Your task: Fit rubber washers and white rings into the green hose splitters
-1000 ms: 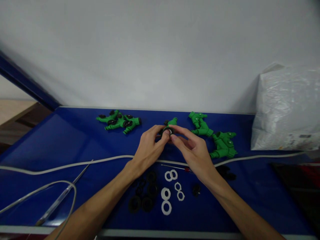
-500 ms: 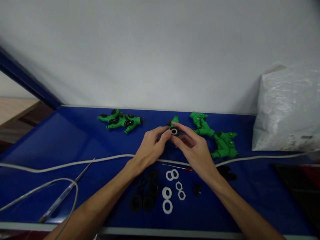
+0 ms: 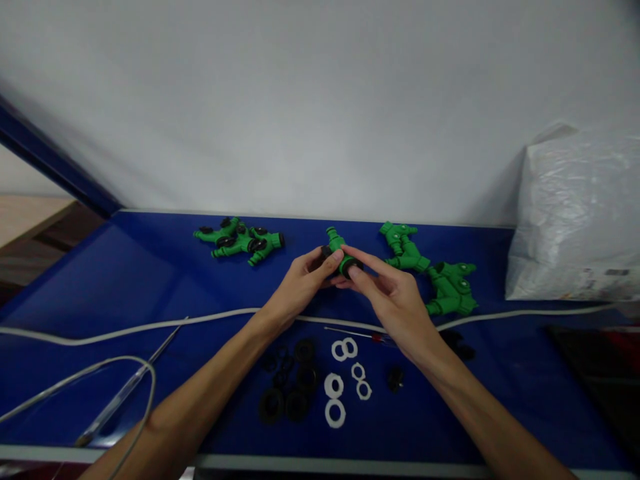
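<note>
Between both hands, above the middle of the blue table, is a green hose splitter (image 3: 337, 241) with a black ring at its near end. My left hand (image 3: 306, 277) grips its left side, thumb on top. My right hand (image 3: 387, 283) holds the other side, its thumb pressed at the black-ringed opening and a finger lying along the top. White rings (image 3: 335, 413) lie below the hands, some large, some small. To their left are several black rings (image 3: 273, 405). A thin screwdriver (image 3: 353, 332) lies just under my right hand, its handle partly hidden.
Green splitters with black knobs (image 3: 243, 240) lie at back left; green splitter bodies without knobs (image 3: 450, 290) lie right of my hands. A white cable (image 3: 210, 319) crosses the table. A clear-handled tool (image 3: 125, 393) lies left, a plastic-wrapped package (image 3: 575, 220) stands right, small black parts (image 3: 395, 379) lie near.
The splitter has been tilted, so its green branch now points up and left and its opening no longer faces me. My right thumb has moved onto the opening.
</note>
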The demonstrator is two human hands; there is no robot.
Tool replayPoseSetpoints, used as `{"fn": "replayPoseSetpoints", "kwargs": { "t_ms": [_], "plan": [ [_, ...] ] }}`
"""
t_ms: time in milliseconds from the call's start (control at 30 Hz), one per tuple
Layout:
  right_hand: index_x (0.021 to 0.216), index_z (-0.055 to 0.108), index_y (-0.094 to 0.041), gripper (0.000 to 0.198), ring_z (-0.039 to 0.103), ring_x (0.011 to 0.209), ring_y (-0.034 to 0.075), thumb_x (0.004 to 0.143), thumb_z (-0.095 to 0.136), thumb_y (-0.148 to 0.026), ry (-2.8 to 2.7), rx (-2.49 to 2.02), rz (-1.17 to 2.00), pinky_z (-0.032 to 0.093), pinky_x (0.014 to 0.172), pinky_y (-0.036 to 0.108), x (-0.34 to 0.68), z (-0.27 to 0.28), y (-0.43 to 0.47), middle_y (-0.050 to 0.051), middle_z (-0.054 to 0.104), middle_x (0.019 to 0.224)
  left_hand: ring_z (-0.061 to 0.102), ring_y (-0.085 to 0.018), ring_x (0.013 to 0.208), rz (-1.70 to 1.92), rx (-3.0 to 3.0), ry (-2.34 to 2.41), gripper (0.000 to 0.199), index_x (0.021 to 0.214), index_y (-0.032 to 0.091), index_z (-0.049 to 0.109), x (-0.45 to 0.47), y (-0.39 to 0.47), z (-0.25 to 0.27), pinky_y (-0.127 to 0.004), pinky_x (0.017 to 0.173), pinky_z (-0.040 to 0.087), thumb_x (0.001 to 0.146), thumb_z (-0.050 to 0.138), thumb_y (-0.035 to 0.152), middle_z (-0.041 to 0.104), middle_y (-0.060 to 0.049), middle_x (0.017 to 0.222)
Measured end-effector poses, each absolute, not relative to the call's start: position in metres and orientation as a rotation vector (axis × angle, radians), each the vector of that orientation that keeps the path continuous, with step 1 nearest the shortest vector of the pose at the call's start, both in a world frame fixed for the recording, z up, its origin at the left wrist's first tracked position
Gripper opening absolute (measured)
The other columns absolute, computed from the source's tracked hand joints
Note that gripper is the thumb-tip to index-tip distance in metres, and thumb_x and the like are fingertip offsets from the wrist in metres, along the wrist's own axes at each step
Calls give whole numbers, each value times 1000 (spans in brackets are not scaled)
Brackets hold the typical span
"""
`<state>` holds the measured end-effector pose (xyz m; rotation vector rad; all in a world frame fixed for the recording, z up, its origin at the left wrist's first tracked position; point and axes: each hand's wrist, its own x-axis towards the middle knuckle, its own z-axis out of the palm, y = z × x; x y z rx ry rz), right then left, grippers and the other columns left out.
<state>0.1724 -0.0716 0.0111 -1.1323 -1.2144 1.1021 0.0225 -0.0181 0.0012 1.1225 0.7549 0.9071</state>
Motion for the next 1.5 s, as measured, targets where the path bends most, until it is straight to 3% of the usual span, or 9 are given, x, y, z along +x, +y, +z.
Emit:
{"fn": "replayPoseSetpoints", "kwargs": {
  "t_ms": [367,600,767,967,1100,1233,1367,1500],
  "plan": [
    [116,75,-25,36,77,80,21,83,77,-38,-1173,-1125,1158,62,89,44,176,10,-68,7,73,121,61,-16,86,889,1177,806,41,98,13,67,21,-18,1,-31,84,52,81,72,51,66,-3,91],
    [110,76,-23,29,76,79,20,83,76,-36,-1204,-1147,1118,62,85,40,177,11,-68,5,77,107,58,-15,79,893,1234,777,40,94,12,65,21,-19,2,-31,82,52,83,71,50,62,-2,85],
    [112,74,-24,28,75,78,19,86,72,-35,-1227,-1140,1080,62,83,38,175,12,-69,4,76,109,58,-14,79,906,1163,796,40,93,12,66,23,-21,3,-32,84,54,83,71,50,62,-1,83],
    [128,66,-28,43,73,84,17,85,73,-28,-1300,-1133,1070,60,87,34,173,9,-69,4,70,115,65,-19,94,863,1082,783,45,103,15,71,20,-18,0,-31,82,57,87,64,56,70,-8,103],
    [125,68,-31,40,69,76,14,86,72,-25,-1436,-1205,838,60,80,33,174,3,-69,5,61,124,66,-22,102,843,1088,745,45,105,14,72,17,-16,0,-34,85,58,86,66,54,71,-10,107],
    [125,69,-31,38,65,70,13,88,68,-21,-1590,-1308,561,59,76,33,176,3,-68,5,62,123,67,-24,104,862,1070,726,39,107,14,71,18,-15,0,-37,87,58,87,67,47,73,-11,110],
    [128,66,-32,41,69,87,19,90,64,-17,-1651,-1299,421,59,78,34,179,6,-68,4,67,124,66,-27,111,861,1056,670,36,113,15,70,20,-16,0,-40,93,56,88,63,39,70,-12,123],
    [131,64,-32,44,69,103,22,90,62,-14,-1702,-1291,349,58,91,38,181,5,-68,3,68,128,62,-29,120,852,1205,685,48,127,16,65,20,-19,2,-40,99,52,81,67,31,67,-11,132]
  ]
}}
